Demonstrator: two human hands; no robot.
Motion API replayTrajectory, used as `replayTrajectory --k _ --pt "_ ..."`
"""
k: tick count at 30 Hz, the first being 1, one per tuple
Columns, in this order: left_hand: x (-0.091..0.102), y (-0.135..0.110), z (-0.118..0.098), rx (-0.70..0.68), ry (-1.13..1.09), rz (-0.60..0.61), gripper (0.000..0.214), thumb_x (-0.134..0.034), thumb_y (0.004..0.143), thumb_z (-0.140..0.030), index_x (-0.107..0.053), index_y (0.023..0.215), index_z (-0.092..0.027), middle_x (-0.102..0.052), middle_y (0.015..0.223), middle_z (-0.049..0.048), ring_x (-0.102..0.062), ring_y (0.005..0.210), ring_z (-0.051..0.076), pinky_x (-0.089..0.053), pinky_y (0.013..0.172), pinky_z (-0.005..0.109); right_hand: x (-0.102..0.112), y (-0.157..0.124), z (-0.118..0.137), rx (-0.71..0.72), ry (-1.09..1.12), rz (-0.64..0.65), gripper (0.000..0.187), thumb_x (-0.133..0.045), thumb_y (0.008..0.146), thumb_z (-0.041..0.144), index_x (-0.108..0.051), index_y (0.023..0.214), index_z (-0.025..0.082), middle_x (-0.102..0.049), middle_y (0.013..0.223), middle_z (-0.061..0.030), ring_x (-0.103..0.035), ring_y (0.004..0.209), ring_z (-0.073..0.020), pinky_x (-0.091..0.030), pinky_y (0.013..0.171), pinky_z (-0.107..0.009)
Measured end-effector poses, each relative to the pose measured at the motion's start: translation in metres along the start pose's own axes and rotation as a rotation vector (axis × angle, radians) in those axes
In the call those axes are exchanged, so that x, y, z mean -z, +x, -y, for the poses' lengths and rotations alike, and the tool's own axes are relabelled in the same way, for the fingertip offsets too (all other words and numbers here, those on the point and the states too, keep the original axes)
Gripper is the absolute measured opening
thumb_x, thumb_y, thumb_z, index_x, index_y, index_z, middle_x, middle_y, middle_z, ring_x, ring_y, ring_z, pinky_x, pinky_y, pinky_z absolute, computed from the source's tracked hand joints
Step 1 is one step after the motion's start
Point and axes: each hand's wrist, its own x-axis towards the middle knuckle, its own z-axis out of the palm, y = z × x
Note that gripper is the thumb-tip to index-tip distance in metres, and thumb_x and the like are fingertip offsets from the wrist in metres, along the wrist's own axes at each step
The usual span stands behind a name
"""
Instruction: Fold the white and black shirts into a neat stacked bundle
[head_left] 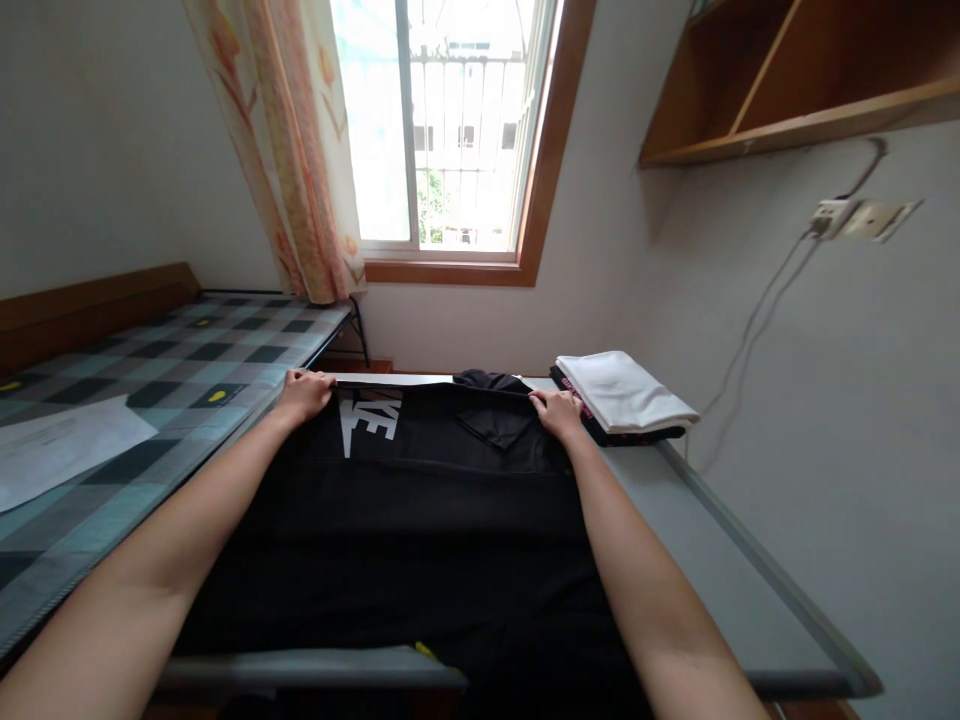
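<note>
A black T-shirt [420, 500] with a large white brand print [382, 412] at its far left lies spread over a pale table [720, 560] and hangs over the near edge. My left hand [307, 393] is closed on its far left corner. At the far right, my right hand [559, 408] pinches the same far edge. Between the hands that edge runs nearly straight. A sleeve-like flap [499, 428] lies folded on the cloth, left of my right hand. Part of the print is cut off at the edge. Dark bunched cloth [487, 378] shows just beyond.
Folded white cloth [626, 390] lies on dark folded cloth at the table's back right. On the left is a bed with a checked mattress [225, 350] and a paper sheet [67, 445]. A wooden shelf [810, 80] and a socket [832, 215] with a hanging cord are on the right wall.
</note>
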Motion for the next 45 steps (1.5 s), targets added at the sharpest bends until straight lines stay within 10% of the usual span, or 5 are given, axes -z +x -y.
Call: replayTrajectory --k 13,23,31,45 --pt "-0.012 -0.042 0.021 -0.007 0.008 -0.165 0.032 -0.036 0.090 -0.020 -0.062 0.108 -0.018 -0.071 0.107 0.0118 -0.064 0.098 0.027 -0.034 0.091 0.045 0.003 -0.013 0.005 0.185 -0.148 -0.184 0.024 -0.051 0.092 0.026 -0.075 0.095 0.025 -0.072 0.102 -0.0080 -0.053 0.100 -0.0277 -0.028 0.090 -0.045" --pt "0.036 -0.120 0.054 -0.176 -0.028 -0.304 0.031 -0.038 0.090 -0.027 -0.058 0.113 -0.027 -0.070 0.105 0.0003 -0.060 0.098 0.024 -0.034 0.094 0.046 0.060 -0.042 -0.018 0.562 -0.139 -0.269 0.020 -0.053 0.092 0.025 -0.073 0.094 0.022 -0.071 0.092 -0.0070 -0.058 0.093 -0.0246 -0.033 0.084 -0.038" --pt "0.007 -0.176 0.055 -0.245 0.005 -0.171 0.030 -0.037 0.089 -0.024 -0.064 0.100 -0.024 -0.069 0.101 0.0061 -0.062 0.095 0.026 -0.041 0.083 0.041 0.055 -0.097 -0.032 0.706 -0.214 -0.135 0.027 -0.062 0.084 0.019 -0.068 0.110 0.022 -0.068 0.102 -0.0075 -0.056 0.097 -0.0255 -0.036 0.087 -0.038" --pt "0.022 -0.200 0.054 -0.162 -0.059 -0.135 0.030 -0.043 0.082 -0.027 -0.068 0.098 -0.032 -0.070 0.099 0.0031 -0.061 0.096 0.028 -0.041 0.085 0.044 0.058 -0.109 -0.049 0.748 -0.234 -0.189 0.024 -0.054 0.088 0.014 -0.070 0.105 0.020 -0.071 0.097 -0.0064 -0.059 0.093 -0.0246 -0.036 0.086 -0.039"
